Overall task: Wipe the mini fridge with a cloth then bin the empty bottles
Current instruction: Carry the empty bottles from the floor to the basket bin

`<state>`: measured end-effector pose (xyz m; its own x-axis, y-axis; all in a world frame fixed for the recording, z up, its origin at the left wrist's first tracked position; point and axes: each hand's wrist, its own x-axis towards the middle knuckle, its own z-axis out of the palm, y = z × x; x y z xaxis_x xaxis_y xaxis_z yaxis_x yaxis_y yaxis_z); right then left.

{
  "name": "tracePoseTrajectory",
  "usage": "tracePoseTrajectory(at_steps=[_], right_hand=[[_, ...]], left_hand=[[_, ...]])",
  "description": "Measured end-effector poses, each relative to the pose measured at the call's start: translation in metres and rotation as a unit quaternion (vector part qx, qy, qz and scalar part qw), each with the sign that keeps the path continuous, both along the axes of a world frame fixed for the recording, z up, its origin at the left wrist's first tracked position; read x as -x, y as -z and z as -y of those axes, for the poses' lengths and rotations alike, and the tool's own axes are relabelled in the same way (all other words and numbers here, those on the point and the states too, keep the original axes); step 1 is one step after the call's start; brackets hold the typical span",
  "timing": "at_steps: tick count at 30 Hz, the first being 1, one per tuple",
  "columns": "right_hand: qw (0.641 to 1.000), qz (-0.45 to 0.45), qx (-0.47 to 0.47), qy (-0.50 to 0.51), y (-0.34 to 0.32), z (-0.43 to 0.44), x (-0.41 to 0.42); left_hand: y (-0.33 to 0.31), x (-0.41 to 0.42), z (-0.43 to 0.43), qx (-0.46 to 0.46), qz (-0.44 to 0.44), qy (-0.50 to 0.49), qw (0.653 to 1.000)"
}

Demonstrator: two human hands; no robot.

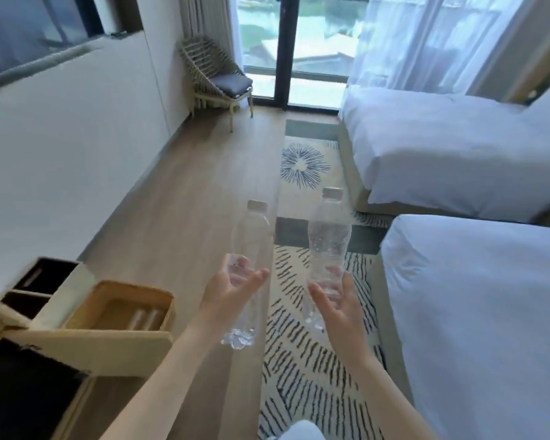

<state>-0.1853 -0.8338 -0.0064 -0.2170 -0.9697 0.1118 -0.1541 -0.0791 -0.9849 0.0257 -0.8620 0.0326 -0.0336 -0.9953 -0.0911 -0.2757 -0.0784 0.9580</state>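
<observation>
A wood-plank floor (204, 185) runs toward a tall glass door (267, 42) with a dark frame. Daylight comes in through the door and through the sheer white curtains (426, 36) to its right. A woven chair (213, 71) with a grey cushion stands in the corner by the door, against a pale wall (77, 122). A far bed (442, 147) and a near bed (489, 296), both in white linen, line the right side. A pale rug (302, 163) with dark dashes lies beside them. A dark screen (29, 27) hangs high on the left.
</observation>
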Motion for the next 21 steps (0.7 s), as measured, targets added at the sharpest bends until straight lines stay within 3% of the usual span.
tracePoseTrajectory(at_steps=[8, 21], right_hand=[[0.998, -0.022, -0.051, 0.036, 0.025, 0.085, 0.049], [0.993, -0.036, -0.068, -0.091, 0.032, 0.410, -0.063]], left_hand=[[0.028, 0.048, 0.102, -0.041, -0.022, 0.035, 0.998], [0.067, -0.076, 0.376, -0.049, -0.019, -0.137, 0.989]])
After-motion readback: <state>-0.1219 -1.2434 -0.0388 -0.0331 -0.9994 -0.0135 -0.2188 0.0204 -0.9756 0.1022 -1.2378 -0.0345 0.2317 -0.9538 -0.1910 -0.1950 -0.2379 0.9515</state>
